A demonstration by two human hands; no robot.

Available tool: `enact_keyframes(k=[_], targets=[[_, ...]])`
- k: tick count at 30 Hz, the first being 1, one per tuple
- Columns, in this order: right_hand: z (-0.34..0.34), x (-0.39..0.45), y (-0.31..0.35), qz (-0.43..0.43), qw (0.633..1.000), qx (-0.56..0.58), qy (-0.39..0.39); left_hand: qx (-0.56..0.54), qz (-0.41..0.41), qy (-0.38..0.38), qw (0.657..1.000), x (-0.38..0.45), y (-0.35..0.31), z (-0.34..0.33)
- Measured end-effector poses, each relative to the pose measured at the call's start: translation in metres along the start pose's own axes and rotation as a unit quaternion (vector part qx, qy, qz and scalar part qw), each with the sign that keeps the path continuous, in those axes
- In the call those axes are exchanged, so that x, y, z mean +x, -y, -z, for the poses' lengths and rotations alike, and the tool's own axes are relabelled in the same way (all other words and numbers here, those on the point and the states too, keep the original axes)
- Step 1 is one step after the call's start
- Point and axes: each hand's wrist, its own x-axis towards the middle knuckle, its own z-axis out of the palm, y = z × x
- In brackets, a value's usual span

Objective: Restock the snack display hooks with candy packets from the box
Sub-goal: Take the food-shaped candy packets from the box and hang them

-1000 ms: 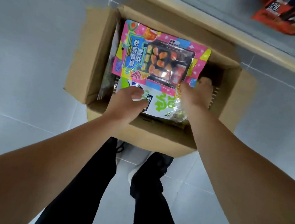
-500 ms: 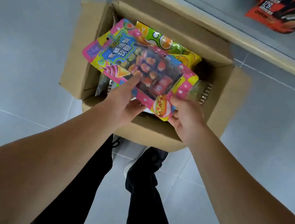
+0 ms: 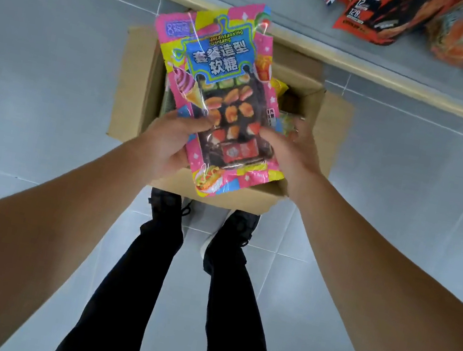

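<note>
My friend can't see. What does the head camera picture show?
Both hands, left hand and right hand, hold a pink candy packet above an open cardboard box on the grey floor. Orange snack bags hang at top right.

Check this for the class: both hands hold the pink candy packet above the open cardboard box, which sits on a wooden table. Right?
Not quite. The head view shows the cardboard box on the grey tiled floor, not a table. Both the left hand and right hand do hold the pink candy packet above it.

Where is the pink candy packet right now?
Centre of the head view: the pink candy packet is held between the left hand and right hand, above the open cardboard box.
</note>
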Motion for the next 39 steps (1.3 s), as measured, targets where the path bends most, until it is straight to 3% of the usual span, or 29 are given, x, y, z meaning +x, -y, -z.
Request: enact_keyframes(k=[4,8,15,26,39], targets=[[0.021,-0.049,0.045,0.082,0.994,0.031,0.058,0.074,0.026,0.082,0.994,-0.054,-0.028,-0.007],[0.048,-0.104,0.072,0.093,0.989,0.098,0.066,0.144,0.028,0.124,0.981,-0.113,-0.069,-0.031],[0.117,-0.221,0.139,0.130,0.981,0.142,-0.012,0.265,-0.082,0.111,0.954,-0.238,-0.142,-0.107],[0.203,-0.416,0.260,0.287,0.936,0.159,-0.125,0.324,-0.228,0.145,0.907,-0.435,-0.245,-0.194],[0.263,-0.590,0.397,0.444,0.860,0.208,-0.142,0.297,-0.421,0.211,0.831,-0.614,-0.366,-0.246]])
